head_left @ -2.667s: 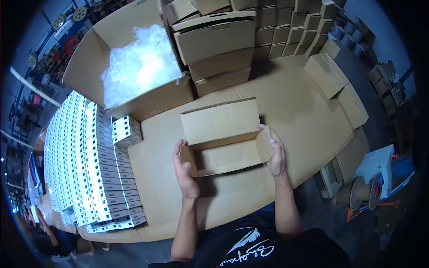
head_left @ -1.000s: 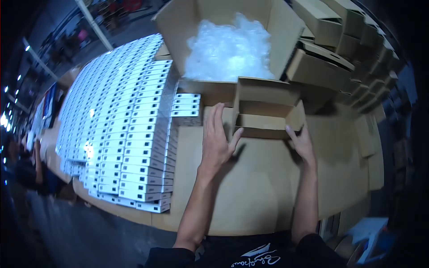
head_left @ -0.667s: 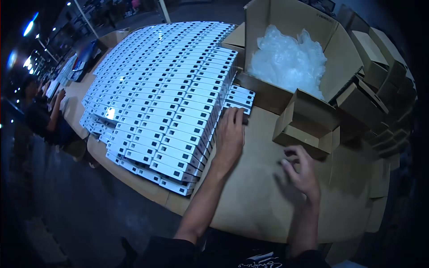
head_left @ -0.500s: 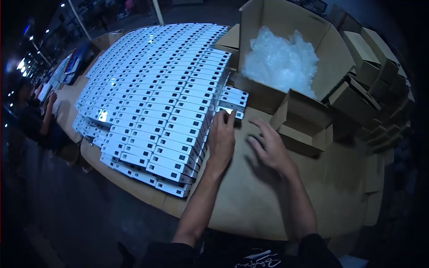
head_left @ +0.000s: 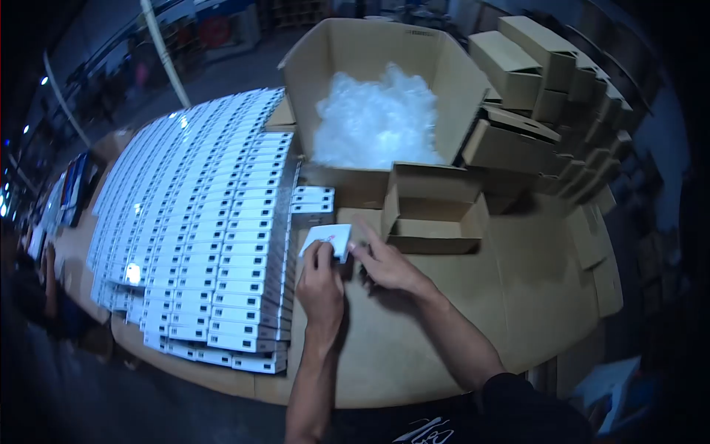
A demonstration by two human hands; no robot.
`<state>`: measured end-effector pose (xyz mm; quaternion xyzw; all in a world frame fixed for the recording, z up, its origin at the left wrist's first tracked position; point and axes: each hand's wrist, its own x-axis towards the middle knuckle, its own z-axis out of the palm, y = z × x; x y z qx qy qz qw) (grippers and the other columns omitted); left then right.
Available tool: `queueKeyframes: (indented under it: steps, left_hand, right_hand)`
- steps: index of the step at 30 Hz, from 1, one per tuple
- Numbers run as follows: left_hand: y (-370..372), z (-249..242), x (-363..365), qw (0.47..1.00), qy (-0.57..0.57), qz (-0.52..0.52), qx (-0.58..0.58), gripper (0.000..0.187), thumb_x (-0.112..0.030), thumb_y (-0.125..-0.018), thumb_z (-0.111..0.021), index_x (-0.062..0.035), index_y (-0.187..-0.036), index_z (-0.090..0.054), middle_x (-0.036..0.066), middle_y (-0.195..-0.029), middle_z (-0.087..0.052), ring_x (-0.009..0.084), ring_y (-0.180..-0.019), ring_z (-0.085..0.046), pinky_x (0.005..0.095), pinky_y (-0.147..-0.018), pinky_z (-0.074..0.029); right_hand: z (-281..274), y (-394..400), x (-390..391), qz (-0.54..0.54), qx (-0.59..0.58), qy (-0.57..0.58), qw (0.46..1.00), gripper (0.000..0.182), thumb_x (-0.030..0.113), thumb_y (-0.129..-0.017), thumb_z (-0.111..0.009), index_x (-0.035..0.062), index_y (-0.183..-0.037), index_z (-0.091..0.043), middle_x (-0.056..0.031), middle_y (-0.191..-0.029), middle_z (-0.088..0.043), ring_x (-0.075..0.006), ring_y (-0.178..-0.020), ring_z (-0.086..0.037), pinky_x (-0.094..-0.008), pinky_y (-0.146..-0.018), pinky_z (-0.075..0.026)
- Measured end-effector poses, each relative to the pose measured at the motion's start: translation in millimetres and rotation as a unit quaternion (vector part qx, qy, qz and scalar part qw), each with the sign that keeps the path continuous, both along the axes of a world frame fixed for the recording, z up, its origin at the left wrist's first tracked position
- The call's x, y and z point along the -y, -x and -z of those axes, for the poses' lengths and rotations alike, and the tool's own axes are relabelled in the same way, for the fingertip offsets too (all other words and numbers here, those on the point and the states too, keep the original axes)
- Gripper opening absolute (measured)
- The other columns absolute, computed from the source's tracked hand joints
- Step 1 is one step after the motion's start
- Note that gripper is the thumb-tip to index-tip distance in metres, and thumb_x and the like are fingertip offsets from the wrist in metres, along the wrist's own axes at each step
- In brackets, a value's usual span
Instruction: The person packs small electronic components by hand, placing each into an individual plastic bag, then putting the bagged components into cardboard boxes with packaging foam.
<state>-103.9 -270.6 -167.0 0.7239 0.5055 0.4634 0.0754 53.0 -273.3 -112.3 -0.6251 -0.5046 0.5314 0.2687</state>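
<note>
My left hand (head_left: 320, 277) is closed on a small white box (head_left: 330, 238), its fingers over the near face. Some faint reddish print shows on the box. My right hand (head_left: 386, 263) is at the box's right edge, thumb and fingers apart and slightly blurred; whether it touches the box is unclear. To the left rise dense stacks of white boxes (head_left: 237, 266) with small dark squares on their ends. A short stack of similar boxes (head_left: 313, 200) stands just behind the held one. An open small carton (head_left: 436, 222) sits behind my right hand.
A large open carton (head_left: 451, 74) holding clear plastic wrap (head_left: 377, 118) stands at the back. Brown cartons (head_left: 510, 70) are piled at the back right. Cardboard (head_left: 458, 296) covers the table. Another person's arm (head_left: 51, 281) shows at the far left.
My left hand has lifted a white box off the short stack and brought it nearer. My right hand has moved in beside it. The view has turned to the right.
</note>
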Motion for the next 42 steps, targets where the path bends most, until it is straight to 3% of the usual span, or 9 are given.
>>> queueKeyframes:
  steps: [5, 10, 12, 16, 18, 23, 29, 35, 42]
  left_hand:
    - [-9.0, -18.8, 36.1, 0.996, -0.012, 0.088, 0.033, 0.039, 0.011, -0.081, -0.072, -0.0030, -0.116, -0.062, 0.015, -0.122, -0.058, 0.0281, -0.093, -0.070, 0.0355, -0.076, -0.059]
    - [-9.9, -62.2, 50.6, 0.961, 0.062, 0.265, 0.056, 0.028, 0.006, -0.083, -0.076, -0.0023, -0.108, -0.066, 0.011, -0.113, -0.065, 0.0163, -0.072, -0.067, 0.0291, -0.063, -0.056]
    - [-14.9, -69.4, 34.6, 0.972, 0.077, 0.191, 0.113, 0.020, 0.002, -0.086, -0.074, -0.0014, -0.105, -0.067, 0.010, -0.103, -0.069, 0.0133, -0.068, -0.066, 0.0261, -0.059, -0.053]
    - [-44.6, -80.2, -59.7, 0.988, 0.043, 0.074, 0.127, 0.019, -0.015, -0.097, -0.069, 0.0030, -0.104, -0.069, 0.013, -0.093, -0.074, 0.0173, -0.070, -0.068, 0.0264, -0.056, -0.049]
    - [-58.6, -79.2, -119.8, 0.994, -0.103, 0.030, 0.029, 0.023, -0.022, -0.098, -0.067, -0.0001, -0.103, -0.069, 0.020, -0.098, -0.074, 0.0345, -0.076, -0.072, 0.0425, -0.071, -0.055]
    - [-91.3, -101.8, -167.5, 1.000, 0.028, -0.011, -0.010, 0.025, -0.022, -0.089, -0.076, -0.0026, -0.104, -0.070, 0.022, -0.090, -0.074, 0.0434, -0.082, -0.072, 0.0470, -0.077, -0.056]
    - [-95.7, -106.8, -185.3, 0.985, -0.082, 0.090, 0.122, 0.025, -0.005, -0.085, -0.074, 0.0004, -0.108, -0.065, 0.015, -0.091, -0.073, 0.0268, -0.087, -0.073, 0.0366, -0.078, -0.056]
    - [-84.6, -117.0, -118.2, 0.863, 0.071, 0.293, 0.404, 0.024, 0.002, -0.100, -0.055, 0.0065, -0.124, -0.055, 0.013, -0.123, -0.062, 0.0190, -0.104, -0.066, 0.0304, -0.090, -0.055]
    - [-77.8, -81.4, -15.0, 0.808, 0.182, 0.306, 0.470, 0.027, -0.007, -0.105, -0.052, 0.0042, -0.129, -0.058, 0.006, -0.112, -0.064, 0.0119, -0.100, -0.060, 0.0275, -0.089, -0.050]
  right_hand:
    - [15.4, -17.4, 10.6, -0.002, -0.256, -0.185, 0.949, 0.061, 0.021, -0.108, -0.056, 0.0106, -0.162, -0.029, -0.0093, -0.126, -0.062, -0.0130, -0.107, -0.062, -0.0282, -0.089, -0.054]
    - [1.8, -50.5, 47.5, -0.006, -0.241, -0.199, 0.950, 0.047, 0.003, -0.105, -0.056, 0.0025, -0.150, -0.045, -0.0090, -0.137, -0.056, -0.0144, -0.122, -0.057, -0.0308, -0.104, -0.048]
    - [3.3, -59.9, 63.5, 0.057, -0.356, -0.122, 0.925, 0.036, 0.003, -0.105, -0.054, -0.0002, -0.140, -0.053, -0.0094, -0.132, -0.058, -0.0188, -0.116, -0.063, -0.0333, -0.089, -0.062]
    - [7.3, -81.1, 76.1, 0.118, -0.324, -0.158, 0.925, 0.025, 0.003, -0.105, -0.052, -0.0030, -0.127, -0.064, -0.0108, -0.124, -0.062, -0.0198, -0.112, -0.064, -0.0374, -0.085, -0.066]
    - [4.9, -92.4, 74.4, 0.127, -0.319, -0.164, 0.925, 0.024, 0.002, -0.105, -0.052, -0.0036, -0.123, -0.066, -0.0109, -0.123, -0.063, -0.0200, -0.112, -0.064, -0.0364, -0.086, -0.066]
    - [-21.9, -111.3, 61.6, 0.101, -0.278, -0.245, 0.923, 0.025, 0.002, -0.102, -0.056, -0.0030, -0.120, -0.072, -0.0114, -0.124, -0.061, -0.0178, -0.112, -0.062, -0.0332, -0.093, -0.061]
    - [-48.1, -121.4, 40.4, 0.102, -0.194, -0.325, 0.920, 0.030, 0.002, -0.099, -0.062, -0.0004, -0.128, -0.070, -0.0115, -0.125, -0.060, -0.0174, -0.116, -0.061, -0.0288, -0.099, -0.052]
    - [-52.5, -119.6, 9.0, 0.170, -0.078, -0.459, 0.869, 0.042, 0.017, -0.091, -0.078, 0.0023, -0.130, -0.069, -0.0151, -0.125, -0.059, -0.0239, -0.118, -0.062, -0.0344, -0.100, -0.053]
    - [-27.3, -99.3, 30.9, 0.195, 0.009, -0.446, 0.874, 0.035, 0.024, -0.091, -0.082, -0.0051, -0.107, -0.072, -0.0108, -0.106, -0.064, -0.0181, -0.095, -0.063, -0.0314, -0.080, -0.052]
